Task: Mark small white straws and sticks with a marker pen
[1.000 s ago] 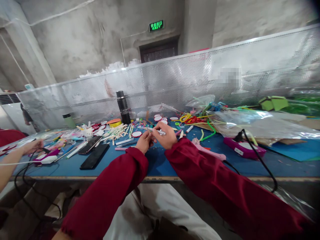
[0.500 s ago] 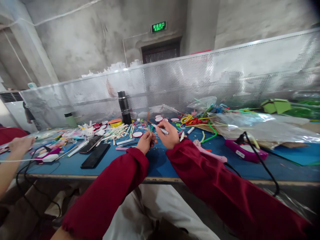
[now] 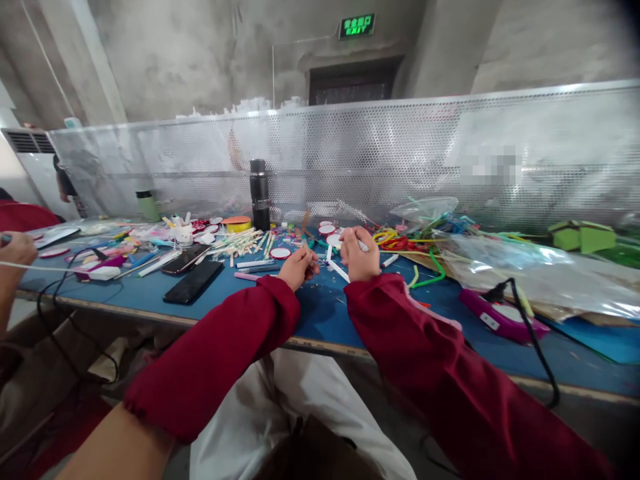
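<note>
My left hand (image 3: pixel 299 268) is low over the blue table, its fingers pinched together around something too small to make out. To its right, my right hand (image 3: pixel 360 254) is raised a little and closed around a white marker pen (image 3: pixel 363 247), most of which the fingers hide. Between the hands lies a white stick-like piece (image 3: pixel 339 271). Just left of my left hand are a round white disc with a red rim (image 3: pixel 281 253) and a capped marker (image 3: pixel 255 264).
Two phones, one a black phone (image 3: pixel 194 283), lie at left. A black bottle (image 3: pixel 259 195) stands behind craft sticks (image 3: pixel 240 243). At right are a purple hot-looking-cord box (image 3: pixel 500 317) and clear plastic bags (image 3: pixel 530 267). Another person's hand (image 3: pixel 17 251) is at far left.
My right hand has moved right and away from my left hand, taking the marker pen with it. The camera view has tilted and shifted.
</note>
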Demonstrator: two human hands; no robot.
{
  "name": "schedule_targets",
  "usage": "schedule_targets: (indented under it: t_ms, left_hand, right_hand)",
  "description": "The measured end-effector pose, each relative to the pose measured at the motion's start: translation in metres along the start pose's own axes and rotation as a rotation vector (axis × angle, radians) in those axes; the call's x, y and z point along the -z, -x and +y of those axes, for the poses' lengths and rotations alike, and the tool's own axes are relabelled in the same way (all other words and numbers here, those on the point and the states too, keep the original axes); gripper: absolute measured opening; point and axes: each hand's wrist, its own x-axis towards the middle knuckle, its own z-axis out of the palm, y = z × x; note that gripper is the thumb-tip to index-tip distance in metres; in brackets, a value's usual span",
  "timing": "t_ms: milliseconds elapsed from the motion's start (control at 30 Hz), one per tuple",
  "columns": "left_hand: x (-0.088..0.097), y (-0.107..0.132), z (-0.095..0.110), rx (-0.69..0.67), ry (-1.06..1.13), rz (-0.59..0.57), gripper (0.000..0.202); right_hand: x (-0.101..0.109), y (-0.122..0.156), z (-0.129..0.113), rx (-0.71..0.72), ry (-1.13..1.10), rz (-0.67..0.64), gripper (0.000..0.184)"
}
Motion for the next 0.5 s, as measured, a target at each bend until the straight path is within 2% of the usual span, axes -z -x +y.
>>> schedule_targets:
  t_ms: [100, 300, 433, 500]
  left_hand:
    - [-0.001, 0.001, 0.002, 0.010, -0.009, 0.006, 0.021]
    - [-0.003, 0.003, 0.003, 0.001, 0.010, -0.028, 0.023]
    - [-0.007, 0.009, 0.008, 0.010, 0.066, -0.119, 0.029]
    - [-0.009, 0.013, 0.012, 0.018, 0.114, -0.161, 0.034]
  right_hand:
    - [0.000, -0.005, 0.000, -0.047, -0.173, 0.119, 0.038]
    - [0.014, -0.014, -0.003, -0.254, -0.459, -0.009, 0.038]
    - [0.015, -0.014, -0.005, -0.304, -0.469, -0.072, 0.042]
    - [0.011, -0.012, -0.005, -0.330, -0.468, -0.063, 0.044]
